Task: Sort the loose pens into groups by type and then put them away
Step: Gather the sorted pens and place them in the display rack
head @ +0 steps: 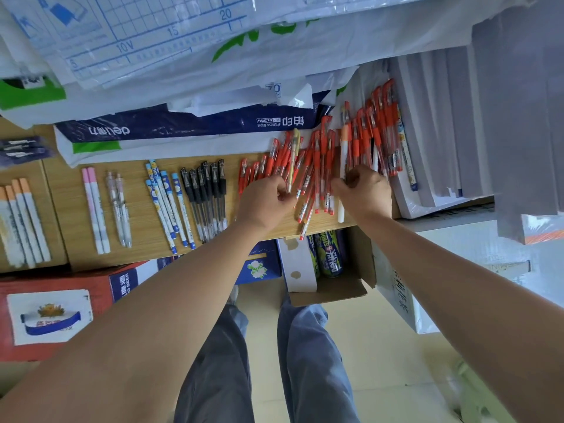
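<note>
Red pens (319,154) heaped on the desk (76,215) between the grips; left grip (266,203) pinches a cream pen (294,154); right grip (366,193) curled, hold unclear.

A stationery storeroom: stacked paper reams (442,132), cartons (61,300), pens (320,154).

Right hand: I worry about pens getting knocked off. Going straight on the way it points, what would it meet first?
The red pens, probably the orange-capped white pen among them, just beyond the right hand's fingers, though depth is unclear.
</note>
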Demonstrator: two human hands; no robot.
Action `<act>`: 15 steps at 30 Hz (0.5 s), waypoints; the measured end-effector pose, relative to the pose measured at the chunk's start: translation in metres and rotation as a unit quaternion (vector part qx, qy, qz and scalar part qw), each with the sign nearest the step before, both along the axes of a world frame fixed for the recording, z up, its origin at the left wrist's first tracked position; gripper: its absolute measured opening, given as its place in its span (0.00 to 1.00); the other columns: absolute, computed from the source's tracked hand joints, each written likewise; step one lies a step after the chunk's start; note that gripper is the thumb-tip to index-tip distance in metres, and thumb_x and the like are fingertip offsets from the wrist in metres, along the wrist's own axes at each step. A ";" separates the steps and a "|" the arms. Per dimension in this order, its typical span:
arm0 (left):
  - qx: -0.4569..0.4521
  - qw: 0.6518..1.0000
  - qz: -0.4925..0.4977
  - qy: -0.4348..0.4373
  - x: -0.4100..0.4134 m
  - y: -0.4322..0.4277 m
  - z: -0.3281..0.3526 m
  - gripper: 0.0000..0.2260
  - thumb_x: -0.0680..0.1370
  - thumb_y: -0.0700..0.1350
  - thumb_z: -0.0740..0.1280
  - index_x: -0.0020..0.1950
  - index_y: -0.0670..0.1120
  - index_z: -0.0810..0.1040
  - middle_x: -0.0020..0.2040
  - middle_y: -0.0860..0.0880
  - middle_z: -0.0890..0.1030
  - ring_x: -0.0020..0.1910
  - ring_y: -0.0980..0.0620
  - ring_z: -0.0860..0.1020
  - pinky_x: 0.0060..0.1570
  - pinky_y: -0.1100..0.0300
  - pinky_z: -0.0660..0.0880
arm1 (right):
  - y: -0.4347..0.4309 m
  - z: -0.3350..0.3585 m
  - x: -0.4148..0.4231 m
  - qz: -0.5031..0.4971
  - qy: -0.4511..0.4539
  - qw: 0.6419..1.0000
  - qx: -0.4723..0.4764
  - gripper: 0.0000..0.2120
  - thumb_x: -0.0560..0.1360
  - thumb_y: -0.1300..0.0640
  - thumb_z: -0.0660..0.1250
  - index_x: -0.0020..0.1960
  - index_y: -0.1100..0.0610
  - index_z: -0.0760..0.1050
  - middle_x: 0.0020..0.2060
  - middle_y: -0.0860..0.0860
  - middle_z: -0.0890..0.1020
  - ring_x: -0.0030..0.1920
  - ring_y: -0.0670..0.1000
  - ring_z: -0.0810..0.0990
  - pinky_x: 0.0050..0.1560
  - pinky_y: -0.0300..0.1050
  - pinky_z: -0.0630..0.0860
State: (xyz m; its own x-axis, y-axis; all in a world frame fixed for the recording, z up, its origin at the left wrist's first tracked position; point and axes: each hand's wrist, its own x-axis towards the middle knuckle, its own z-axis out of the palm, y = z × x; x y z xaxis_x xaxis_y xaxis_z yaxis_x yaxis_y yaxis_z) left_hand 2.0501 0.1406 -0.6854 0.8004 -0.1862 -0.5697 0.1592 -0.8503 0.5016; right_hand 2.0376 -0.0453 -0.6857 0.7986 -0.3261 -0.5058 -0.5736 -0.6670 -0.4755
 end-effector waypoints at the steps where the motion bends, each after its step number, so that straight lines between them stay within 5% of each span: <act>1: -0.009 1.000 0.004 0.005 -0.002 0.004 0.002 0.06 0.76 0.48 0.67 0.44 0.45 0.77 0.40 0.49 0.81 0.41 0.49 0.80 0.45 0.50 0.78 | -0.002 0.003 -0.001 -0.019 -0.005 0.999 0.030 0.07 0.72 0.55 0.66 0.38 0.57 0.71 0.29 0.49 0.74 0.30 0.47 0.71 0.29 0.38 0.64; 4: -0.014 1.000 0.009 0.007 -0.005 0.012 0.009 0.10 0.76 0.47 0.68 0.53 0.43 0.75 0.40 0.46 0.80 0.39 0.47 0.79 0.40 0.53 0.76 | -0.007 0.012 -0.005 -0.034 -0.020 0.994 0.099 0.03 0.72 0.58 0.65 0.40 0.55 0.71 0.29 0.48 0.75 0.29 0.44 0.72 0.31 0.36 0.66; 8: -0.003 1.000 0.022 0.018 -0.008 0.022 0.013 0.12 0.76 0.46 0.68 0.55 0.42 0.74 0.33 0.53 0.72 0.29 0.56 0.69 0.28 0.63 0.62 | 0.006 0.021 -0.005 -0.024 0.007 0.985 0.172 0.06 0.74 0.59 0.65 0.51 0.56 0.75 0.29 0.46 0.78 0.24 0.37 0.72 0.25 0.28 0.66; 11: -0.025 0.998 0.042 0.040 -0.013 0.032 0.012 0.12 0.75 0.46 0.69 0.54 0.41 0.75 0.37 0.49 0.76 0.33 0.52 0.74 0.32 0.61 0.68 | 0.026 0.024 -0.003 -0.031 0.017 0.978 0.204 0.04 0.79 0.57 0.61 0.48 0.57 0.73 0.28 0.48 0.74 0.21 0.38 0.69 0.24 0.30 0.64; 15: -0.090 0.992 0.069 0.063 -0.020 0.047 0.014 0.05 0.75 0.44 0.70 0.48 0.45 0.76 0.40 0.45 0.80 0.38 0.43 0.81 0.43 0.47 0.79 | 0.056 0.022 -0.003 0.028 0.034 0.975 0.220 0.13 0.80 0.47 0.61 0.49 0.57 0.73 0.29 0.49 0.76 0.20 0.39 0.67 0.24 0.35 0.65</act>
State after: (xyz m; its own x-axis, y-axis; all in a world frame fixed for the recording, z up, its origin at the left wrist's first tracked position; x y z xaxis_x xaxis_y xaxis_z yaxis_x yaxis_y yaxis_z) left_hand 2.0298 0.1872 -0.6710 0.7504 -0.1873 -0.6338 0.3383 -0.7150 0.6119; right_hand 2.0344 0.0109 -0.6640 0.7692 -0.0229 -0.6386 -0.5817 -0.4390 -0.6848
